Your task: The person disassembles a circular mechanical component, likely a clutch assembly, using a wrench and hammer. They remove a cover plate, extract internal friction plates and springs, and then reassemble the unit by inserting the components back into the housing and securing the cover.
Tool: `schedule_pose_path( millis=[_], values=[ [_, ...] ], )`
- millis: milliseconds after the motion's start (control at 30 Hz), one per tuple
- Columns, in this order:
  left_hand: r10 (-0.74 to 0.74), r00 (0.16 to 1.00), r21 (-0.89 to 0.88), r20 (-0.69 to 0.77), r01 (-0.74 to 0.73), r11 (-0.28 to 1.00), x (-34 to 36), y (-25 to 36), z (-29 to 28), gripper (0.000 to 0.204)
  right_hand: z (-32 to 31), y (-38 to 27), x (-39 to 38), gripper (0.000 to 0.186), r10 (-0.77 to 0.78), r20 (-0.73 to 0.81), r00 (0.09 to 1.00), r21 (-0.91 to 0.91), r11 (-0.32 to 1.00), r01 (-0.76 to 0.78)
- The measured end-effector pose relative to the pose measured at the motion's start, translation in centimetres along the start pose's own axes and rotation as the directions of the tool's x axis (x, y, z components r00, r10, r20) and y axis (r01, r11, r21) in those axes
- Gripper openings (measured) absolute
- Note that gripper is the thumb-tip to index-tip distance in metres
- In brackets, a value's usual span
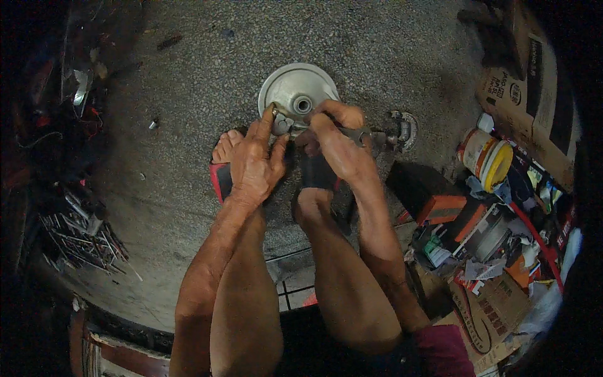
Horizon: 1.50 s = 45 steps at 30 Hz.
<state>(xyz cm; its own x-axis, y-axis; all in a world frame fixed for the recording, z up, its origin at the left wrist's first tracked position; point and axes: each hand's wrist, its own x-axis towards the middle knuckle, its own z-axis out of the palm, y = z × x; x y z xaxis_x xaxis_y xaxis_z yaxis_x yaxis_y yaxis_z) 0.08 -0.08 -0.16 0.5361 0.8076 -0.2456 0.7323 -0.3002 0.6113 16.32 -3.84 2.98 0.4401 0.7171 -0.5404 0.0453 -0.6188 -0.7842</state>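
Note:
A round, pale metal drum brake plate (276, 80) with a raised hub in its middle rests in front of my feet. My left hand (254, 162) reaches over my left foot to its near edge. The index finger presses on the plate, and finger and thumb close about a small metal lever piece (286, 124) there. My right hand (342, 147) is curled at the plate's near right edge, fingers bent inward; what they pinch is hidden. Just right of it, a greyish metal part shows beside a curved, dark piece like a brake shoe (408, 131).
On the speckled floor, a small shiny cylinder (153, 124) lies to the left. Several thin metal tools (85, 232) are heaped at the lower left. At right stand a black and orange box (433, 204), a yellow-lidded tub (496, 164), cardboard (527, 94) and mixed clutter.

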Motion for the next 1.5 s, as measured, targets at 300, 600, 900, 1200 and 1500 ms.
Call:
schedule_pose_path(
  millis=[300, 600, 900, 1200, 1500],
  values=[
    [0.031, 0.998, -0.008, -0.058, -0.032, 0.999, -0.6, -0.6, 0.7, 0.056, -1.1, -5.1, -3.0, 0.024, -0.227, -0.176, 0.958, -0.289, 0.942, 0.17],
    [-0.007, 1.0, -0.001, 0.015, 0.007, 1.0, -0.1, 0.0, -0.1, 0.055, -0.9, -6.0, -2.3, 0.031, -0.335, -0.228, 0.914, -0.565, 0.81, 0.156],
    [0.015, 0.999, -0.008, -0.041, -0.015, 1.0, -0.1, -1.1, 0.6, 0.053, -0.9, -6.2, -1.7, 0.032, -0.281, -0.218, 0.935, -0.501, 0.854, 0.14],
    [-0.005, 0.999, 0.071, 0.045, 0.002, 0.998, 0.1, -0.2, -0.1, 0.052, -1.7, -5.6, -0.9, 0.033, -0.202, -0.244, 0.949, -0.397, 0.913, 0.092],
    [0.019, 0.999, 0.013, -0.037, -0.019, 1.0, -0.2, -1.1, 0.9, 0.057, -1.7, -6.0, -0.1, 0.035, -0.16, -0.205, 0.966, -0.368, 0.927, 0.075]
  ],
)
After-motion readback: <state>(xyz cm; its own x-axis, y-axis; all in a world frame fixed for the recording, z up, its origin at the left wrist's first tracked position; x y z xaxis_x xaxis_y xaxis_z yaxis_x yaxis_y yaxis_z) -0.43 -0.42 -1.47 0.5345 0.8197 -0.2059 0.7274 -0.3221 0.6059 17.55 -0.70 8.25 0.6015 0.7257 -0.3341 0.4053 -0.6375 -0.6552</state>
